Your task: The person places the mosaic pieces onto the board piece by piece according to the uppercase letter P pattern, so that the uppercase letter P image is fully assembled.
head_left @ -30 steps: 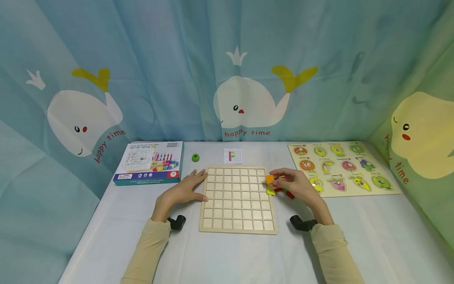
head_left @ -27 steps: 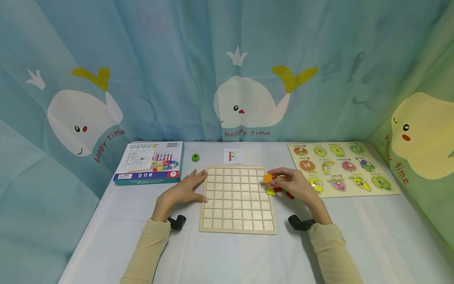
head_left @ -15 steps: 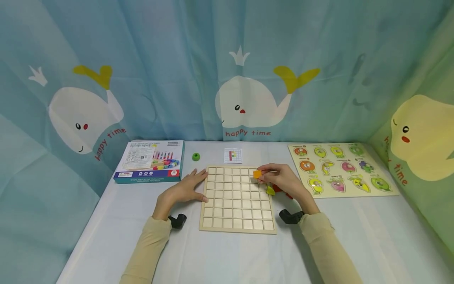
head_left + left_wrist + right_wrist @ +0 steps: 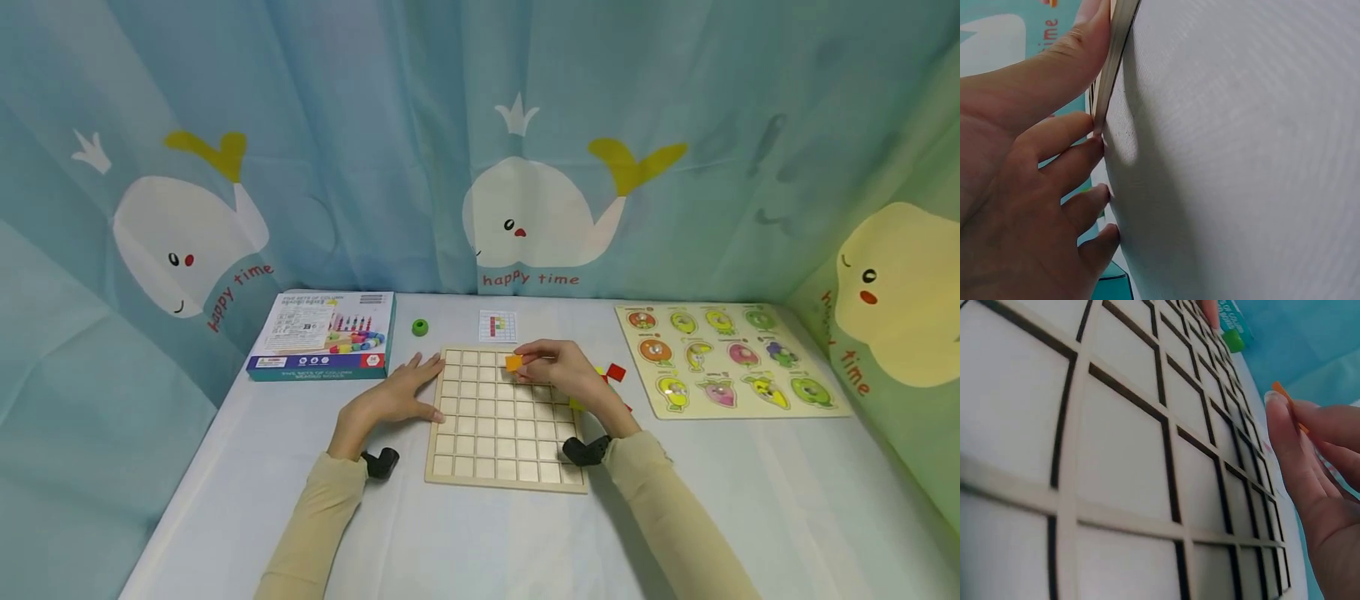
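Wooden grid board (image 4: 504, 421) lies at centre frame on the table (image 4: 750, 500), steadied at its left edge by the flat, spread fingers of the left hand (image 4: 393, 398). Above the board's upper rows, the right hand (image 4: 566, 372) pinches an orange tile (image 4: 513, 362) between thumb and fingertips, seemingly to seat it in a square; spare tiles (image 4: 615, 372) lie just right.

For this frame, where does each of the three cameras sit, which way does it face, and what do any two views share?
Head: above the table, looking forward and down at the wooden grid board; both sleeved arms show.
Left wrist: low at the tabletop, facing the board's edge, which the left hand touches.
Right wrist: just over the board's cells, facing across them; the right hand pinches an orange tile.
Shared: head and right wrist both show the orange tile, and all three the board.
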A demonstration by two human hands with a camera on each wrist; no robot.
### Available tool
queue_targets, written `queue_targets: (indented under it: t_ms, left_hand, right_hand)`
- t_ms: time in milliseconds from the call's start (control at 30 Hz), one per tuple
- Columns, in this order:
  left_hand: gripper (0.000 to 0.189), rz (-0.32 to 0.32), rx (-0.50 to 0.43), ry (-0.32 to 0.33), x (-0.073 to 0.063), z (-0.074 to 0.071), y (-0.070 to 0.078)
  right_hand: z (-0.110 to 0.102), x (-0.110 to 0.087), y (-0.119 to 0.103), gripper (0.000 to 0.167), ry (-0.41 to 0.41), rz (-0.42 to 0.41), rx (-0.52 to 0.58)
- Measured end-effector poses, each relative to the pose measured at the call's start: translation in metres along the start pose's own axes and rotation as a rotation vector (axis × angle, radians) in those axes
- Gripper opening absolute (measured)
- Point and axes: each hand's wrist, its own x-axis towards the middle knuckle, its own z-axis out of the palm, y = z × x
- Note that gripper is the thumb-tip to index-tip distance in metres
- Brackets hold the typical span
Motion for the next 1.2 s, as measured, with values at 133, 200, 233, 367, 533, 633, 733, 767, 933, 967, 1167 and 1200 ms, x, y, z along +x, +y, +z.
queue_targets:
  t_ms: [133,200,233,367,533,633,733,767,933,967,1167,1200]
  left_hand:
    - [0.098,-0.005,-0.003,0.001,0.001,0.000,-0.001]
    - [0.098,-0.004,-0.003,-0.001,0.001,0.000,0.000]
    - [0.098,-0.004,-0.005,-0.001,0.001,0.000,0.000]
    - [0.097,0.002,-0.001,-0.001,0.001,0.001,0.001]
    - [0.097,0.012,-0.007,0.005,0.001,0.000,0.001]
    - [0.097,0.009,-0.011,0.007,0.000,0.000,0.001]
    - [0.097,0.002,-0.015,0.007,0.000,-0.001,0.001]
    - [0.097,0.002,-0.016,0.007,-0.001,-0.001,0.001]
    - [0.098,0.002,-0.014,0.004,0.000,0.000,0.001]
    - [0.098,0.001,-0.013,0.003,0.000,0.000,0.001]
    - [0.097,-0.009,-0.014,0.003,0.000,0.000,0.001]
    - [0.097,-0.008,-0.014,0.004,0.000,0.000,0.002]
  right_hand:
    - [0.006,0.007,0.004,0.032,-0.012,-0.012,-0.055]
    - [0.008,0.009,0.005,0.032,-0.025,-0.022,-0.096]
    - [0.010,0.010,0.005,0.031,-0.026,-0.020,-0.105]
    - [0.012,0.011,0.004,0.030,-0.026,-0.028,-0.140]
    - [0.013,0.011,0.002,0.028,-0.001,-0.037,-0.233]
    - [0.014,0.011,0.001,0.026,0.016,-0.036,-0.283]
    - [0.016,0.012,0.000,0.025,0.023,-0.034,-0.299]
    - [0.016,0.012,0.000,0.024,0.021,-0.033,-0.293]
    - [0.018,0.011,-0.002,0.024,0.010,-0.020,-0.277]
    - [0.018,0.011,-0.002,0.023,0.012,-0.020,-0.286]
    - [0.018,0.013,0.000,0.023,0.032,-0.047,-0.373]
    - [0.018,0.012,0.001,0.023,0.033,-0.050,-0.383]
